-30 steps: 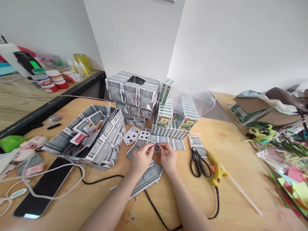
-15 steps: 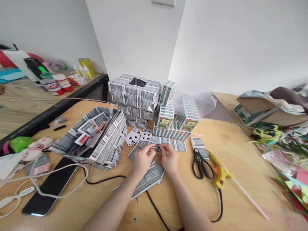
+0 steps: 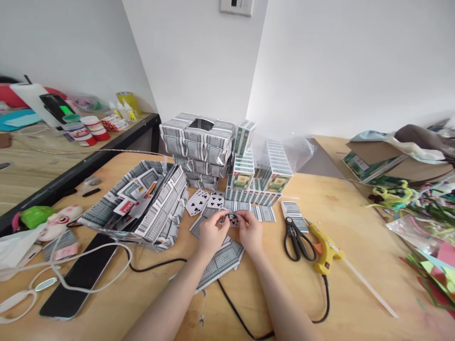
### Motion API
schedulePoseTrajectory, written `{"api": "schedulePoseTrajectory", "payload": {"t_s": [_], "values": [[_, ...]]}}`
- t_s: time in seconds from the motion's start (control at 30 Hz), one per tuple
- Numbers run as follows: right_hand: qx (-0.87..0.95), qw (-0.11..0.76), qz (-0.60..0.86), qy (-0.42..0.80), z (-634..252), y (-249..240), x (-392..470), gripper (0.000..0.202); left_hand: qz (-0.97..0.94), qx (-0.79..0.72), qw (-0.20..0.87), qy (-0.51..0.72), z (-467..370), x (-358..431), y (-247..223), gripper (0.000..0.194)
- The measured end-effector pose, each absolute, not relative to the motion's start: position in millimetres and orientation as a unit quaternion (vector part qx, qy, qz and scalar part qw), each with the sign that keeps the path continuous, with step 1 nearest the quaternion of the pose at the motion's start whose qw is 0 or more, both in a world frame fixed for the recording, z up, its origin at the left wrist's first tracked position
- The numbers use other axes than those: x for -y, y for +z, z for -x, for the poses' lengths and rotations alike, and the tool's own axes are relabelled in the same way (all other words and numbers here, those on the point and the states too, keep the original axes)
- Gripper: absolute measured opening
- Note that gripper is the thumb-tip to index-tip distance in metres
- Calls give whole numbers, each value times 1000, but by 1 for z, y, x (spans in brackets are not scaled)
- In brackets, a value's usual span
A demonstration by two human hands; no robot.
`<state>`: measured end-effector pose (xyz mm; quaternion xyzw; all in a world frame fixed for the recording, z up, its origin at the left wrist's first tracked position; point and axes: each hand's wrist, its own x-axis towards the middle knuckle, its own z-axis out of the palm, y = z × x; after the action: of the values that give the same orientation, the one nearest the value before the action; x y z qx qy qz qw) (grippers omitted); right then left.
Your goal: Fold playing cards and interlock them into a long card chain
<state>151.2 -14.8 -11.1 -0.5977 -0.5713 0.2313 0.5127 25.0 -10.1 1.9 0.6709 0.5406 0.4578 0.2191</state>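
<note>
Between my hands is a playing card [image 3: 232,219], its face with black club marks partly showing. My left hand [image 3: 213,230] pinches its left end, and my right hand [image 3: 250,230] pinches the right end. The fingers cover much of the card, so its exact fold cannot be made out. Under my wrists lies a flat piece made of joined cards [image 3: 223,263], grey backs up. Just beyond my hands are face-up club cards [image 3: 197,201] and a row of cards with grey backs [image 3: 265,213].
Left stands a card-covered basket [image 3: 159,208] holding loose cards; behind is a stacked card-covered box [image 3: 199,142]. Card packs [image 3: 279,166] are piled at the back. Black-handled scissors [image 3: 298,241] and a yellow glue gun [image 3: 326,253] lie right, a phone [image 3: 78,279] left. A black cord crosses the table.
The camera view has shifted slightly. Both hands stay at nearly the same spot, still pinching the card, which looks little changed.
</note>
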Motion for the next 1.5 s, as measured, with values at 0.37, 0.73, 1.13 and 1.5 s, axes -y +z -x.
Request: {"api": "schedulePoseTrajectory", "payload": {"t_s": [0.37,0.73,1.13,1.5], "values": [[560,518,600,240,-151,-12,14,17,-673,-554,202,447,-26,9,-1,24],[543,519,608,256,-149,-13,13,17,-674,-562,196,438,-28,11,1,26],[602,506,589,186,-150,-13,13,22,-671,-561,214,436,-27,9,-1,27],[565,521,605,206,-148,-12,11,18,-683,-544,233,427,-26,7,0,27]]}}
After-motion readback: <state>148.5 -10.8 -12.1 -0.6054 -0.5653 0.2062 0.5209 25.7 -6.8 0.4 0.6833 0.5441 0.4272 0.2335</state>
